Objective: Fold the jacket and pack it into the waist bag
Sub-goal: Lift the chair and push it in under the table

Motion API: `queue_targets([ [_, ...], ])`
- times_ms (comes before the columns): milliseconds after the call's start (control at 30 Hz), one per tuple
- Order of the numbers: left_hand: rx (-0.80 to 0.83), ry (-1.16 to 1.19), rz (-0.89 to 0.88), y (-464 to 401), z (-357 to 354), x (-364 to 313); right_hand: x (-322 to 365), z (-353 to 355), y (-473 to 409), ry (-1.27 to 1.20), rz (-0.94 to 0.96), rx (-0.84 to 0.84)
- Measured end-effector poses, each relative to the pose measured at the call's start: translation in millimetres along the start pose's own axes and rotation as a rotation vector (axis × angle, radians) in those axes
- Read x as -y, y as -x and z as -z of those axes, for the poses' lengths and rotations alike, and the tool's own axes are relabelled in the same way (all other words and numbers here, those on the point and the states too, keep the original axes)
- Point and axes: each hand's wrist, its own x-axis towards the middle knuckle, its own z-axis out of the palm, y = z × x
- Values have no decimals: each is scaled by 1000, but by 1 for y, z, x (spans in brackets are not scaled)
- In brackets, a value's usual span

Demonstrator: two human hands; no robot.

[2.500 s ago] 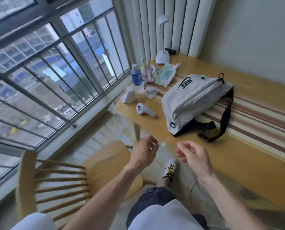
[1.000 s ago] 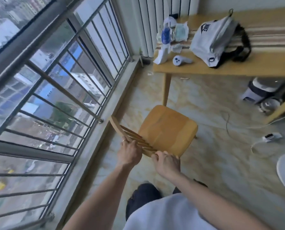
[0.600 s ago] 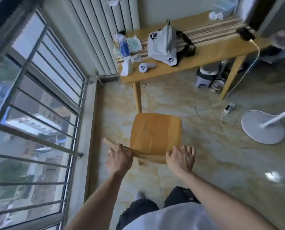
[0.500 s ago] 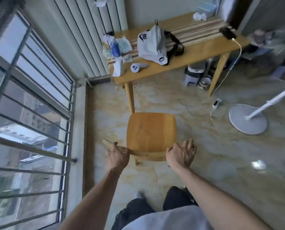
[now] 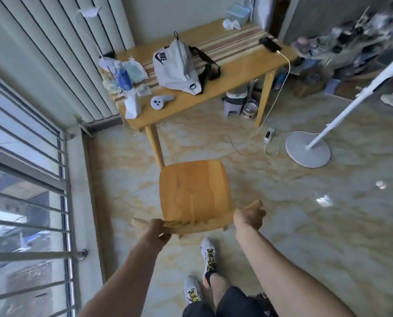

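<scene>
At the far left you have the barred window point(image 5: 24, 179), and beside it the vertical blinds point(image 5: 60, 53) that run to the corner. At the near left corner of the wooden table point(image 5: 191, 104) stand a blue bottle point(image 5: 123, 77) and a white carton point(image 5: 132, 104), with crumpled packets around them, and a small white handheld device point(image 5: 160, 101) lies just to their right, near the table's front edge.

Your left hand point(image 5: 157, 232) is clenched around the left end of the wooden chair point(image 5: 194, 193) backrest, fingers curled under the top rail. The chair's seat faces the table, well short of it.

The waist bag point(image 5: 176, 65) lies on the table beyond the chair, white with a dark logo, its black strap trailing off to the right across the striped cloth point(image 5: 232, 42). The bag lies apart from both your hands. No jacket shows in this view.

Your right hand point(image 5: 249, 217) grasps the right end of the backrest, closed on the rail. Below it your two feet in white patterned shoes point(image 5: 209, 257) stand on the marbled floor point(image 5: 294, 213).

Farther right, a dark phone point(image 5: 270, 44) lies at the table's far corner with a white cable point(image 5: 282, 88) dropping to the floor, and the round white base of a standing fan point(image 5: 307, 152) sits beside it.
</scene>
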Motion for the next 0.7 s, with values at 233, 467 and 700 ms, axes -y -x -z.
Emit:
queue_targets([
  [233,-34,8,199,12,-7,-24,21,2,-25,-400,-487,394],
  [467,-124,-11,211,24,-48,-89,86,-7,-36,-384,-485,493],
  [700,-125,7,103,18,-94,-190,197,-31,-58,-323,-424,596],
])
